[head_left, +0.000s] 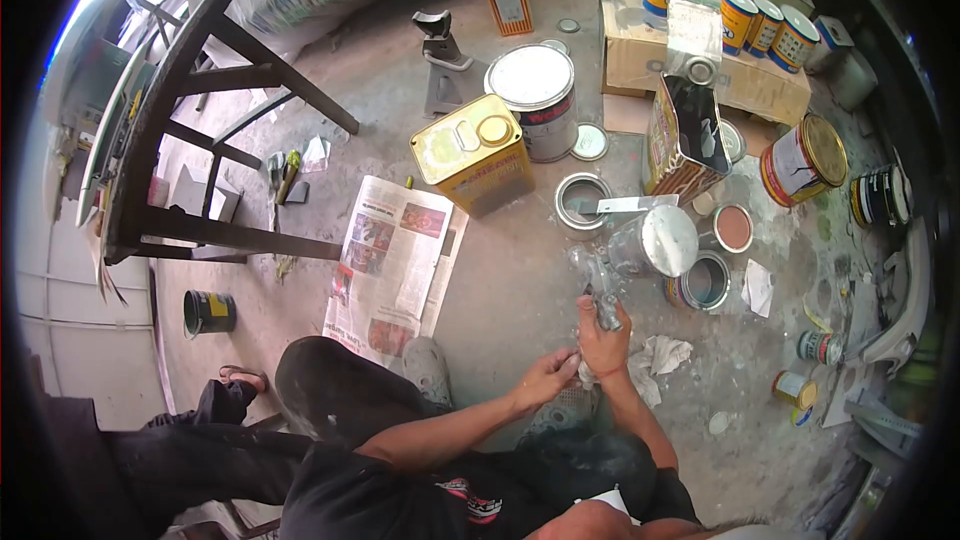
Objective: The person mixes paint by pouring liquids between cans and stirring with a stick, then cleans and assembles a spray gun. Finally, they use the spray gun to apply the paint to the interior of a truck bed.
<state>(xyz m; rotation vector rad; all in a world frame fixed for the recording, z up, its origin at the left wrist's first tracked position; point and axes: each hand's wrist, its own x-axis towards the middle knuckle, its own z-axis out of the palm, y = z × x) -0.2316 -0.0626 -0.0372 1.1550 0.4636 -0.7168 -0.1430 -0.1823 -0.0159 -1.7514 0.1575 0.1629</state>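
Observation:
Near the middle of the head view, my left hand (546, 380) is closed, its fingertips at a small whitish piece (585, 374) beside my right wrist. Close by on the right, my right hand (604, 342) is raised, its fingers wrapped round a greyish, shiny thing (606, 314) that I cannot make out. Past this hand stand a lidded grey can (667, 241) and an open can (583, 206) with a flat blade (637, 204) across its rim. A crumpled white cloth (660, 356) lies on the floor to the right of my right hand.
Newspaper (385, 270) lies left of my hands. Beyond are a yellow tin (480, 162) and a large white-lidded can (532, 78). Open cans (733, 228) and a square tin (684, 140) stand right. A dark wooden frame (235, 232) is left; another person's foot (245, 377) shows lower left.

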